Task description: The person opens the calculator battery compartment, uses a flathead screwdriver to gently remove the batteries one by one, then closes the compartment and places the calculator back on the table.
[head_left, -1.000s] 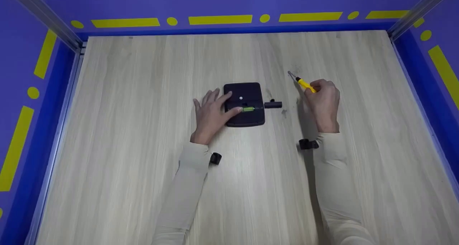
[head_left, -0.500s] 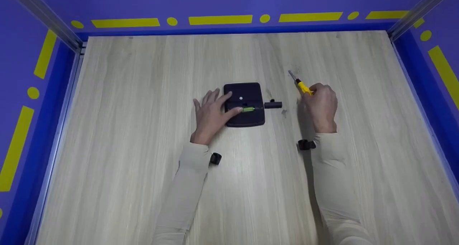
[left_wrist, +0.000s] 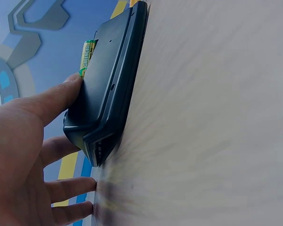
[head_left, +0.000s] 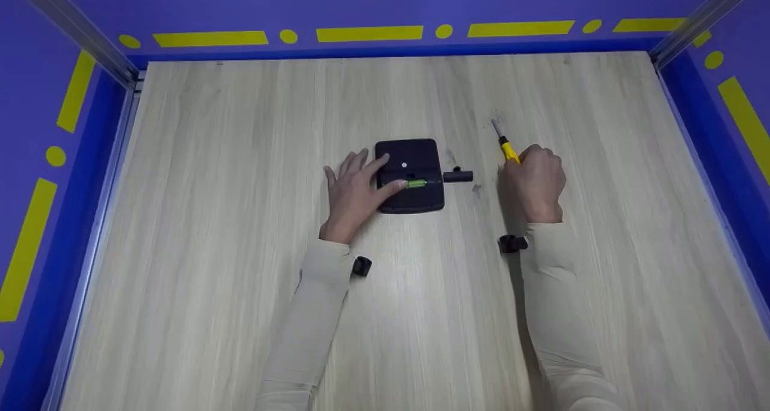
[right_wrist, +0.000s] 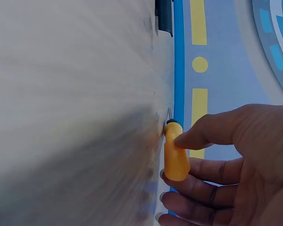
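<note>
My left hand (head_left: pixel 352 201) lies with spread fingers at the left side of a flat black device (head_left: pixel 415 203) on the table. Its thumb touches a green battery (head_left: pixel 416 183) seated in the device's compartment; the index finger rests on the casing. In the left wrist view the battery (left_wrist: pixel 87 54) stands a little proud of the casing, and the thumb presses near its end. My right hand (head_left: pixel 537 179) holds a yellow-handled screwdriver (head_left: pixel 509 151) between thumb and fingers, to the right of the device. The screwdriver's tip points away from me, low over the table.
A small black battery cover (head_left: pixel 458 176) with a tab lies just right of the device. Dark smudges mark the wooden table (head_left: pixel 240 218) near the screwdriver tip. Blue walls (head_left: pixel 385 8) with yellow markings border the table at the back and sides.
My right hand has shifted slightly left and toward me. The screwdriver has turned, so its tip now lies further right. The left hand, device and cover have stayed put.
</note>
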The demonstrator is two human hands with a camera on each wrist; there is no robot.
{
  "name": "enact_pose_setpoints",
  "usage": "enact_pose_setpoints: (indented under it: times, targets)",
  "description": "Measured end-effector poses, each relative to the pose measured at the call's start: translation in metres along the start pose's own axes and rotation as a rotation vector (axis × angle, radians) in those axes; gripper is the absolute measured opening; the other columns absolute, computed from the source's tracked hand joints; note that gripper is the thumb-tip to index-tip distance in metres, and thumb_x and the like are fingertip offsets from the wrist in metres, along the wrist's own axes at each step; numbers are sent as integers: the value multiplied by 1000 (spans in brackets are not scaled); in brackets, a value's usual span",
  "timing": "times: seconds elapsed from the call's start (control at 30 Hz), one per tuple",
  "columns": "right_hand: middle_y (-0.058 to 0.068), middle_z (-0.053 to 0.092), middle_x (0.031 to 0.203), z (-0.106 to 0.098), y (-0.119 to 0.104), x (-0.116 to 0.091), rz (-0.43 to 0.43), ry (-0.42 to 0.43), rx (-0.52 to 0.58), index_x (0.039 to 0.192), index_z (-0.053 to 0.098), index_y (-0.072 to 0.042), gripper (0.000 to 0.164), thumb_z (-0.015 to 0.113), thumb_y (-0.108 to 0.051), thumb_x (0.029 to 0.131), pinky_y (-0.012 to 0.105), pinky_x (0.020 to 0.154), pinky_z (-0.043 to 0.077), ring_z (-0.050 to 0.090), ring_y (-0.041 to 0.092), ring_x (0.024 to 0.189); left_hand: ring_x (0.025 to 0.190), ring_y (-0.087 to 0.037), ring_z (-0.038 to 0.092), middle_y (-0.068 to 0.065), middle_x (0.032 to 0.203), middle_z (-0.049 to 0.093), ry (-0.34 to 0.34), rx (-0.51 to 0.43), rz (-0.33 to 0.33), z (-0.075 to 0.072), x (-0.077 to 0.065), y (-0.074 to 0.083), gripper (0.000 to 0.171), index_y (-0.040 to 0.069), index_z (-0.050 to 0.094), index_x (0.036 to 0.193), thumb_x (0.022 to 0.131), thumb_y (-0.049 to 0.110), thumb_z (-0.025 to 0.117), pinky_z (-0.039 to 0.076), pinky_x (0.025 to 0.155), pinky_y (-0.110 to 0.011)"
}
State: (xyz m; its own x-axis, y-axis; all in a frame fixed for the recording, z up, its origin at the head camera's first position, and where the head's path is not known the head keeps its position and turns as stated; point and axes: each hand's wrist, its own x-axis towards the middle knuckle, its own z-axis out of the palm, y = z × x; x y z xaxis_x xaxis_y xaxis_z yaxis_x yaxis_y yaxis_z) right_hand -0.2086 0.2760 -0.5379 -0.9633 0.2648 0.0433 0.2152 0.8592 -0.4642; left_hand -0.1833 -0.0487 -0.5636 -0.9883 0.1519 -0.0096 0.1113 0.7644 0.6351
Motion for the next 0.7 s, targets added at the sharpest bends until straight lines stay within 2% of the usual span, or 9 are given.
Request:
enact_pose_setpoints:
  times: [0.1, 0.23, 0.57, 0.7]
  targets:
    - [19, 63, 84, 1, 0, -1, 0, -3, -10, 85, 72, 8, 22, 57, -6, 90, 45, 56, 48, 58, 32, 72, 158, -39, 24, -18, 166, 40, -2, 5, 2, 0, 0, 0, 75, 21, 57, 156, 95, 64, 70, 1, 121, -76]
    - [12, 55, 79, 2, 0, -2, -4, 2, -27, 73, 65, 1, 22, 58, -9, 91, 40, 51, 41, 50, 27, 68, 159, -39, 23, -17, 167, 39, -5, 7, -2, 0, 0, 0, 76, 21, 57, 156, 95, 64, 70, 1, 122, -75]
    - [10, 49, 78, 2, 1, 0, 0, 4, -36, 62, 55, -6, 30, 56, -10, 92, 40, 50, 36, 43, 26, 68, 159, -38, 23, -17, 167, 39, -4, 7, 1, -1, -1, 1, 76, 21, 56, 156, 95, 65, 69, 1, 122, -75]
    - [12, 53, 79, 2, 1, -1, 1, -1, -27, 68, 62, -1, 27, 55, -10, 93, 41, 52, 38, 48, 28, 69, 159, -38, 24, -17, 167, 39, -4, 12, 2, 0, -1, 0, 76, 21, 56, 157, 95, 65, 69, 2, 122, -75]
